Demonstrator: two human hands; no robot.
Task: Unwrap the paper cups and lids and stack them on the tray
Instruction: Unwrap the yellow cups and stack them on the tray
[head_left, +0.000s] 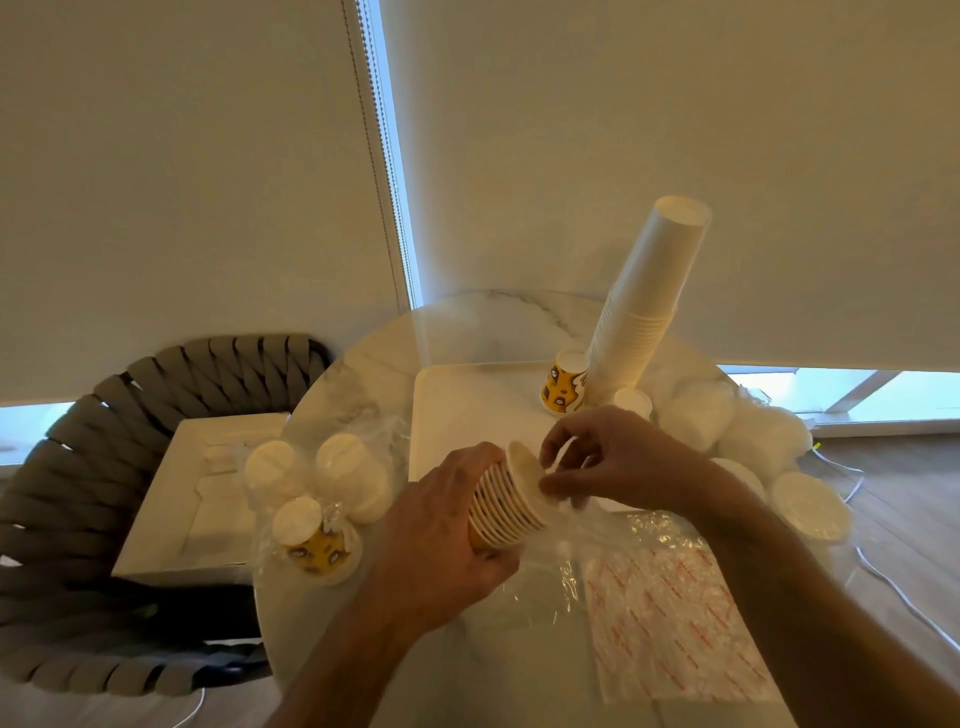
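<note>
My left hand (447, 525) grips a short stack of nested yellow paper cups (511, 506), held on its side above the table. My right hand (608, 457) pinches the rim of the end cup of that stack with curled fingers. Behind them lies the white tray (467, 410). On it stand one yellow printed cup (563, 384) upside down, a tall leaning stack of white cups (647, 306) and a small white cup (631, 402). Left of the tray sit wrapped cup stacks (319, 499) in clear plastic.
Clear plastic wrap with red print (670, 603) lies on the round marble table (363, 374) near me. White lids (753, 436) pile at the table's right edge. A woven grey chair (67, 478) at left holds a white box (192, 499). White cables (883, 571) trail on the floor.
</note>
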